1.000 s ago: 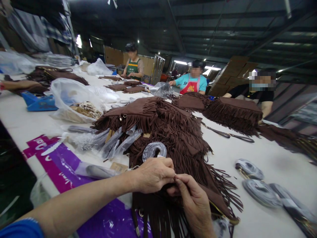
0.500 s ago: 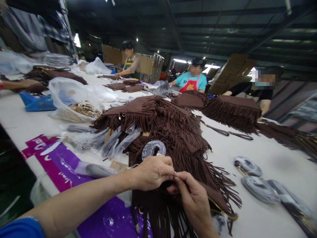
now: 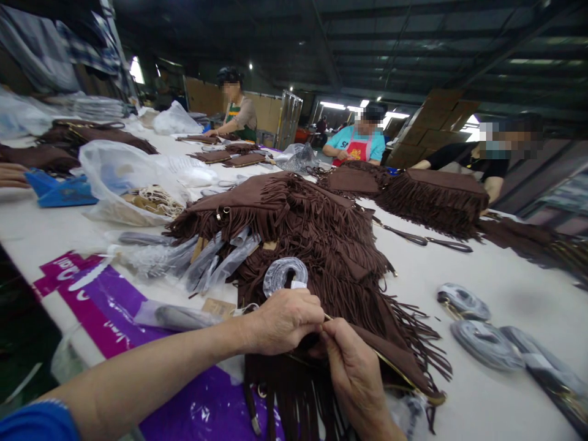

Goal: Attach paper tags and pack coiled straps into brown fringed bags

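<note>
A heap of brown fringed suede bags [image 3: 316, 245] lies on the white table [image 3: 496, 288]. My left hand [image 3: 285, 320] is closed in a pinch at the top edge of the nearest bag [image 3: 381, 349]. My right hand [image 3: 353, 373] meets it fingertip to fingertip, pinching the same spot at the bag's gold zip edge. What the fingers hold is too small to make out. A plastic-wrapped coiled strap [image 3: 283, 274] rests on the heap just beyond my left hand.
Wrapped coiled straps [image 3: 482, 343] lie at the right. Purple plastic bags [image 3: 114, 306] and clear sleeves [image 3: 174, 257] lie at the left, beside a white bag of cords [image 3: 133, 184] and a blue tray [image 3: 62, 190]. Three persons work at the far side. Another hand [image 3: 11, 174] rests far left.
Both hands stay pinched together at the bag's edge; the right hand has dropped slightly and the gold zip edge now shows more. The view has shifted a little.
</note>
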`<state>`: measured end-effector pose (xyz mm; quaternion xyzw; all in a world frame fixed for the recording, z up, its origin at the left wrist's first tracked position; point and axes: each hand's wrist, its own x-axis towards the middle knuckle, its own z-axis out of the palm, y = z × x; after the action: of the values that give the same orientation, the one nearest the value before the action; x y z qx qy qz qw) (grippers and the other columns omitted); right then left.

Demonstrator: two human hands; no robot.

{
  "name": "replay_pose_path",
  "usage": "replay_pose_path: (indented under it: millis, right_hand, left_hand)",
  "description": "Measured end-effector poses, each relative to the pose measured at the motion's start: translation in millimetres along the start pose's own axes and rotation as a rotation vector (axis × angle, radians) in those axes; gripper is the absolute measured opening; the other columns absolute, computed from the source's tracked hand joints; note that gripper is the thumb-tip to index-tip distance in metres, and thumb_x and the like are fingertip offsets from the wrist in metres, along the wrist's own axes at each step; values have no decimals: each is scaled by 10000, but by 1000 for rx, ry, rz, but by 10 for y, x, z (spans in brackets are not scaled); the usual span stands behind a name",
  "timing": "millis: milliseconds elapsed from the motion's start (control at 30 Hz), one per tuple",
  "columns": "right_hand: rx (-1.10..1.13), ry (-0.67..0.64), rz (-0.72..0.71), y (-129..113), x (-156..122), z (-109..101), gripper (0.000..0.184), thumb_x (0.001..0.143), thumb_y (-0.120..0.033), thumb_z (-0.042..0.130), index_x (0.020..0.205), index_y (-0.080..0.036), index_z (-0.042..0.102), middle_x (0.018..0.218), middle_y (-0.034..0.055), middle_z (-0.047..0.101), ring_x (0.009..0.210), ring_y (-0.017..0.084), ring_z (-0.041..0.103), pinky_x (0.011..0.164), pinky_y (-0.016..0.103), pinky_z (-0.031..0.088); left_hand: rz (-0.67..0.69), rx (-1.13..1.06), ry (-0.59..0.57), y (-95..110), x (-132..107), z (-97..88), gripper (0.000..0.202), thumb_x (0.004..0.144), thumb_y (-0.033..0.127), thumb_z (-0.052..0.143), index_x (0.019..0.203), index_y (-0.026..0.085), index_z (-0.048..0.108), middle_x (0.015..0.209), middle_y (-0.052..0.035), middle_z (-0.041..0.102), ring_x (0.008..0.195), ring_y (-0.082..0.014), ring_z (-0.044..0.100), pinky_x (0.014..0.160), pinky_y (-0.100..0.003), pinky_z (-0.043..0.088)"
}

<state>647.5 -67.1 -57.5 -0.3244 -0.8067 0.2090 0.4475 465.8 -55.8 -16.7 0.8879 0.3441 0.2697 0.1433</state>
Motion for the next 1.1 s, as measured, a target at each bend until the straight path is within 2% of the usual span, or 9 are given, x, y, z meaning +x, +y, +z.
replay_pose_path:
  millis: [300, 500, 667, 733, 800, 867, 933, 1000, 1100]
  right_hand:
    - [-2, -56, -19, 40, -47, -12, 202, 998, -194, 417, 836, -226, 533, 653, -68, 550, 562, 67, 553, 564, 132, 430]
    - [-12, -15, -79, 45, 6, -19, 216, 978, -191, 435, 783, -209, 526, 655, -52, 530, 554, 76, 528, 546, 146, 419]
    - [56, -96, 63, 1, 42, -62, 214, 981, -244, 459, 815, -206, 588, 600, -54, 593, 532, 94, 582, 539, 169, 446]
    - [47, -105, 95, -75, 64, -128, 188, 984, -271, 467, 898, -210, 622, 591, -55, 597, 502, 99, 579, 522, 182, 450]
    - [-21, -58, 59, -168, 104, -207, 184, 974, -305, 488, 924, -219, 643, 612, -44, 609, 493, 107, 571, 515, 197, 453]
    - [-132, 39, 39, -239, 178, -257, 213, 959, -359, 501, 919, -220, 658, 723, -5, 665, 590, 135, 618, 573, 224, 480]
    - [-232, 84, 99, -259, 297, -236, 278, 948, -413, 488, 1010, -205, 660, 928, 56, 709, 798, 197, 670, 719, 286, 514]
    - [-294, -13, 211, -231, 459, -130, 399, 931, -448, 498, 1201, -174, 605, 1068, 113, 698, 949, 267, 664, 843, 382, 501]
    - [-316, -221, 345, -159, 752, 118, 694, 830, -435, 664, 1405, -116, 442, 1105, 190, 680, 1009, 358, 642, 864, 485, 474]
  left_hand:
    - [50, -100, -42, -4, 3, -51, 232, 891, 117, 532, 673, 176, 481, 719, 2, 526, 764, -142, 500, 713, -254, 388]
    - [48, -100, -74, -83, 11, -11, 241, 909, 146, 534, 673, 171, 493, 718, -1, 523, 762, -144, 503, 718, -253, 386]
    - [76, -251, -86, -150, 27, -108, 240, 925, 186, 534, 686, 163, 541, 726, -8, 556, 763, -136, 530, 760, -244, 417]
    - [70, -335, -45, -150, 19, -232, 171, 919, 196, 542, 760, 157, 594, 852, -42, 612, 844, -143, 569, 816, -250, 443]
    - [48, -350, 66, -136, -13, -393, 130, 915, 200, 540, 829, 148, 623, 946, -72, 627, 922, -158, 581, 867, -276, 450]
    - [-14, -298, 213, -108, -79, -560, 141, 917, 193, 521, 834, 141, 622, 905, -64, 621, 898, -156, 574, 854, -286, 444]
    - [-93, -255, 313, -61, -178, -697, 150, 917, 183, 503, 816, 139, 605, 823, -34, 599, 803, -133, 554, 781, -260, 434]
    - [-152, -214, 326, 1, -299, -776, 158, 916, 175, 491, 797, 140, 587, 765, -9, 575, 725, -112, 523, 709, -230, 412]
    - [-175, -93, 201, 86, -485, -752, 149, 910, 160, 493, 797, 144, 588, 738, 2, 576, 700, -107, 515, 683, -219, 396]
